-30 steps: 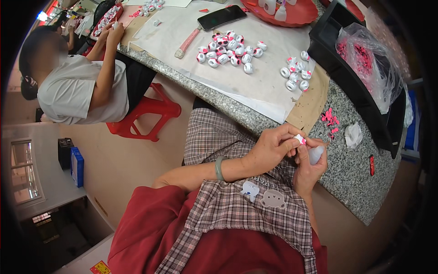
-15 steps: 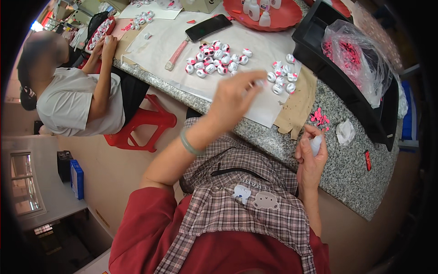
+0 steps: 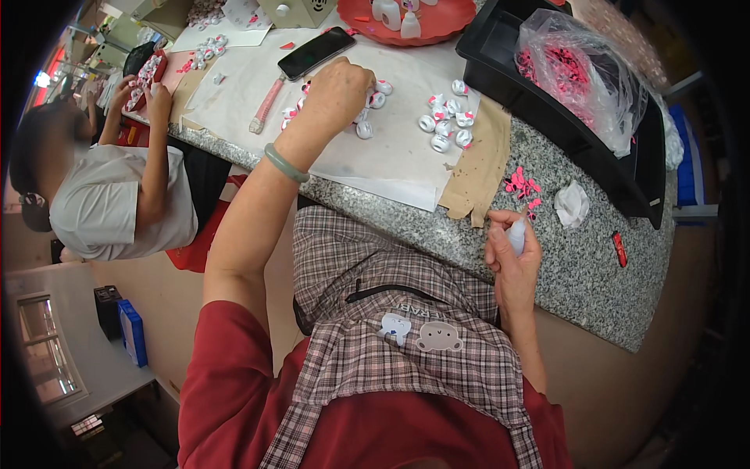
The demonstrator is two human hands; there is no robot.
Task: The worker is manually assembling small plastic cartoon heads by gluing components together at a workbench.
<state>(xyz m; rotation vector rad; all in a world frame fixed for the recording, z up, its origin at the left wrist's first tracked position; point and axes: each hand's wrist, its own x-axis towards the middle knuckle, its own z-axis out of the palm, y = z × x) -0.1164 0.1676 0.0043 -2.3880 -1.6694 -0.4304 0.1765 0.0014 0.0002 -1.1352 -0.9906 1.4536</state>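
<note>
My left hand (image 3: 337,92), with a pale green bangle at the wrist, reaches over a pile of small white rounded pieces with pink parts (image 3: 378,99). The back of the hand covers its fingers and much of that pile. A smaller cluster of such pieces (image 3: 441,125) lies to its right on white paper (image 3: 391,168). By the table's near edge, my right hand (image 3: 516,266) is closed round a small white squeeze bottle (image 3: 516,237), its thin nozzle pointing up and away. Just beyond the nozzle, loose pink bits (image 3: 522,184) lie on the granite tabletop (image 3: 558,262).
Nearby are a phone (image 3: 316,53), a pink-handled tool (image 3: 267,105), brown paper (image 3: 478,164), a crumpled tissue (image 3: 572,205) and a small red object (image 3: 619,250). A black tray (image 3: 570,148) and a red dish (image 3: 437,33) stand farther back. Another person (image 3: 117,195) sits at left.
My left hand has moved left and away, from near the smaller cluster to over the larger pile. My right hand still grips the bottle. The whole view has shifted slightly.
</note>
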